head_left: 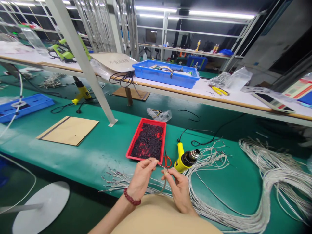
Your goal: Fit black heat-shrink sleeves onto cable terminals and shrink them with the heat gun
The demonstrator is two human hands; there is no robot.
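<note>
My left hand point(141, 177) is pinched shut on something small at the fingertips, just in front of a red tray point(133, 143) full of small dark pieces. My right hand point(179, 188) is closed on the end of a thin grey cable point(163, 186) that curves down toward my lap. A bead bracelet sits on my left wrist. Red-handled scissors point(167, 161) lie between the hands and the tray. A yellow heat gun point(185, 159) rests just right of the scissors.
Bundles of grey cables point(268, 182) sprawl across the green bench to the right, and cut cable pieces point(117, 180) lie to the left. A plywood board point(69, 130), a blue tray point(24, 105), a raised shelf with a blue bin point(165, 78) and a slanted support post point(85, 65) stand further off.
</note>
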